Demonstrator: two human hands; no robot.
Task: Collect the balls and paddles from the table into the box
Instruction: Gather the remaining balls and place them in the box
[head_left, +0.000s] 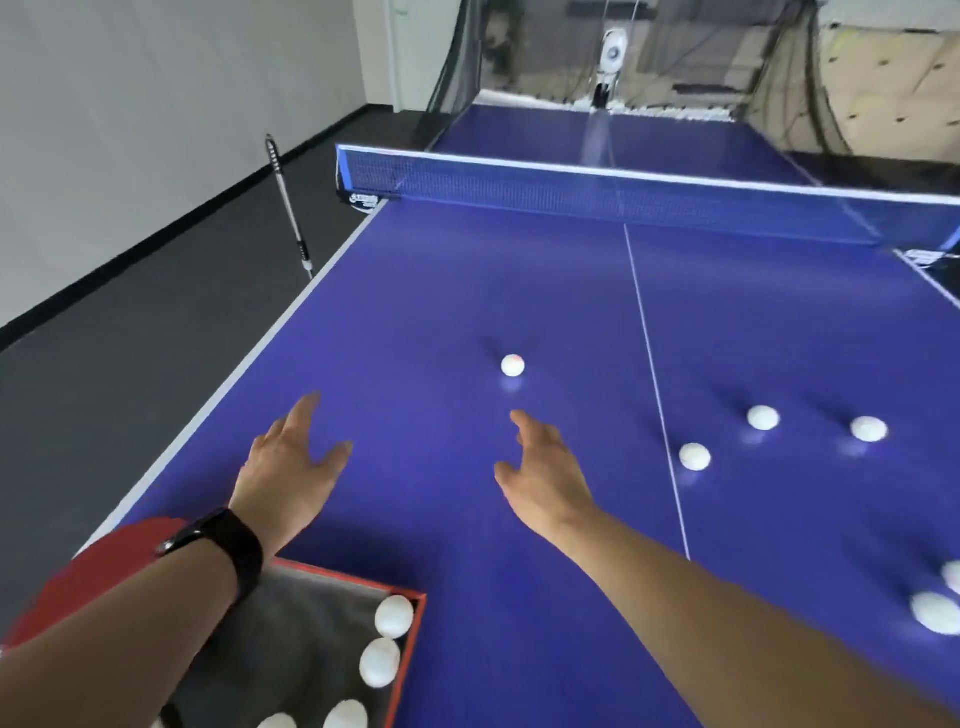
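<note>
Both my hands are stretched out over the blue table (426, 291), fingers apart and holding nothing. My left hand (291, 467) wears a black wristband; my right hand (545, 473) hovers just short of a white ball (512, 365). Three more white balls (694, 457) (763, 418) (868, 429) lie right of the centre line, and two blurred balls (937, 613) sit at the right edge. A grey box with a red rim (410, 649) stands at the near left corner with several white balls (394, 616) inside. A red paddle (119, 556) lies partly under my left forearm.
The blue net (597, 195) crosses the table ahead. A ball-feeding machine (612, 54) with black catch netting stands at the far end. A silver stick (288, 202) leans beyond the left edge over the dark floor.
</note>
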